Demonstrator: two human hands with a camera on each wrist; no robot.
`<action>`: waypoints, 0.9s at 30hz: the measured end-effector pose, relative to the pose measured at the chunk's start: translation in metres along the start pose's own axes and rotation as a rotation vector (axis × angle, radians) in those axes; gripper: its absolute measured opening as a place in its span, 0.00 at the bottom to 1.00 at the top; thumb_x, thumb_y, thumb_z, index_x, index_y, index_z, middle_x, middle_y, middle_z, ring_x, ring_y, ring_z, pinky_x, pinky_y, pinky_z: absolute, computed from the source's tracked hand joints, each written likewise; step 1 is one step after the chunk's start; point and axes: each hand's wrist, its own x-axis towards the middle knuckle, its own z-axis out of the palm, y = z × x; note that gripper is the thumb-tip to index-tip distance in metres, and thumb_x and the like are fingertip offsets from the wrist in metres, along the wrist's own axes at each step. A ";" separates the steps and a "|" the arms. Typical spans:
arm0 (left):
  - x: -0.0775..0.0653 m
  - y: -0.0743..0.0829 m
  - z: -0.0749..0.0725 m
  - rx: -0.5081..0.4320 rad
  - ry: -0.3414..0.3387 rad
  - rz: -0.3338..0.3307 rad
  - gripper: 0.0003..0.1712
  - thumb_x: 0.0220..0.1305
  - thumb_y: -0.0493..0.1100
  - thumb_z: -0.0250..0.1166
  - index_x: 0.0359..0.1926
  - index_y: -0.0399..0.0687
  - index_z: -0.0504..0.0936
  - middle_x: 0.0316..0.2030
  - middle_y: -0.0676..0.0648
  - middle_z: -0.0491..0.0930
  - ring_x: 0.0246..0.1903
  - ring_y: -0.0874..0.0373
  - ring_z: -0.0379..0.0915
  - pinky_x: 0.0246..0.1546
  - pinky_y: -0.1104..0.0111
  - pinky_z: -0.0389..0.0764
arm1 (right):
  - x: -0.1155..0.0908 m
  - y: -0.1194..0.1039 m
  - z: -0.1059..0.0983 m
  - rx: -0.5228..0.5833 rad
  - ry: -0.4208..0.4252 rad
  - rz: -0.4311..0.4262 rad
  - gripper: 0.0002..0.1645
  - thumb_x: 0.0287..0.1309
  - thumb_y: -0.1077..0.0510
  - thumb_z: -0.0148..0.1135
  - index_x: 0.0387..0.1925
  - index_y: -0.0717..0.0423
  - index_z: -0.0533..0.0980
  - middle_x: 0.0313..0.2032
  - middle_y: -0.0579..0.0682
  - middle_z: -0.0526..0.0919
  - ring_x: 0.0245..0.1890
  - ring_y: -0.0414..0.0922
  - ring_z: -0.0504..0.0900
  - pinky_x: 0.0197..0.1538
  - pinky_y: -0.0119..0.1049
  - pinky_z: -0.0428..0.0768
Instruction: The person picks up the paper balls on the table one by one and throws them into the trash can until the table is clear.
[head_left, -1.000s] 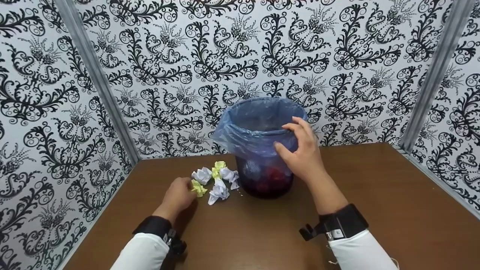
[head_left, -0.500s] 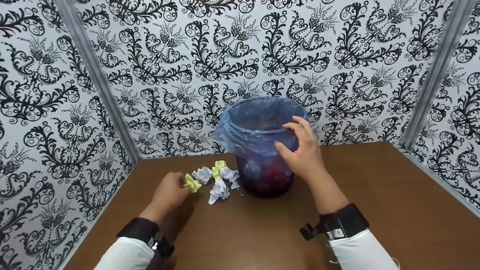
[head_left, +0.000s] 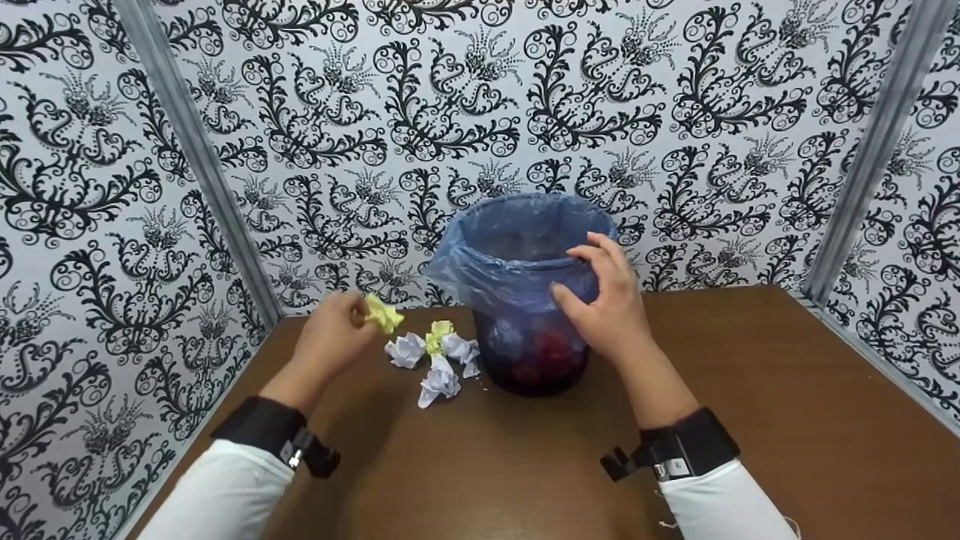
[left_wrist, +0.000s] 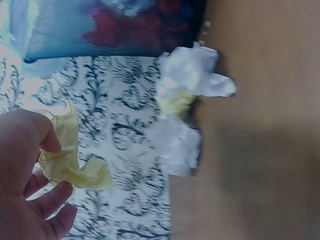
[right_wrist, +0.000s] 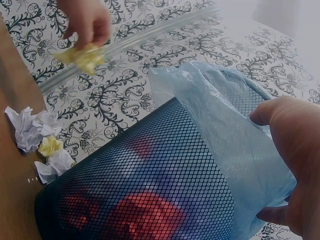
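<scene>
My left hand [head_left: 334, 330] pinches a crumpled yellow paper [head_left: 384, 313] between thumb and fingers, raised above the table at the left. In the left wrist view the same yellow paper [left_wrist: 75, 155] shows folds and a torn-looking edge. A dark mesh wastebasket [head_left: 532, 360] stands upright, lined with a blue plastic bag [head_left: 502, 281] folded over its rim. My right hand [head_left: 611, 307] holds the basket's right side, fingertips bent at the rim and thumb against the bag. Through the mesh, red [right_wrist: 145, 215] and whitish contents show.
White crumpled papers [head_left: 439, 382] and another yellow one [head_left: 437, 334] lie in a cluster on the brown table [head_left: 510, 465], just left of the basket. Patterned wall panels [head_left: 480, 97] enclose the table's back and sides.
My left hand has lifted the yellow paper off the table, moving first left, then up and away toward the back wall. The right hand and basket stay put.
</scene>
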 end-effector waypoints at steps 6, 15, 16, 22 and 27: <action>0.013 0.034 -0.022 -0.047 0.031 0.051 0.07 0.64 0.42 0.66 0.38 0.47 0.76 0.43 0.44 0.73 0.41 0.50 0.71 0.38 0.62 0.80 | 0.000 -0.001 -0.001 -0.010 0.000 0.011 0.32 0.54 0.48 0.74 0.60 0.47 0.76 0.74 0.51 0.66 0.74 0.58 0.65 0.73 0.65 0.61; 0.027 0.069 -0.039 -0.139 0.110 0.108 0.07 0.63 0.39 0.66 0.40 0.45 0.77 0.46 0.44 0.73 0.43 0.51 0.73 0.41 0.63 0.83 | 0.000 -0.001 -0.001 -0.023 -0.011 0.031 0.31 0.54 0.47 0.74 0.60 0.44 0.76 0.74 0.48 0.65 0.73 0.58 0.65 0.72 0.66 0.61; 0.028 0.073 -0.040 -0.152 0.116 0.115 0.07 0.63 0.39 0.66 0.40 0.45 0.77 0.46 0.44 0.73 0.44 0.51 0.73 0.41 0.63 0.84 | -0.001 -0.001 -0.001 -0.023 -0.010 0.032 0.31 0.54 0.47 0.74 0.60 0.44 0.76 0.74 0.47 0.65 0.73 0.58 0.66 0.72 0.65 0.61; 0.034 0.102 -0.046 -0.246 0.136 0.136 0.04 0.65 0.36 0.64 0.40 0.43 0.77 0.46 0.44 0.74 0.43 0.52 0.77 0.40 0.65 0.85 | -0.001 -0.001 -0.001 -0.019 -0.014 0.031 0.32 0.54 0.47 0.74 0.60 0.44 0.76 0.74 0.48 0.65 0.73 0.58 0.66 0.72 0.65 0.62; 0.043 0.126 -0.047 -0.301 0.158 0.167 0.04 0.67 0.36 0.64 0.39 0.41 0.77 0.46 0.44 0.75 0.44 0.53 0.78 0.41 0.68 0.86 | -0.001 0.000 0.000 -0.016 -0.005 0.016 0.31 0.54 0.48 0.74 0.60 0.45 0.76 0.74 0.50 0.66 0.73 0.58 0.66 0.72 0.65 0.62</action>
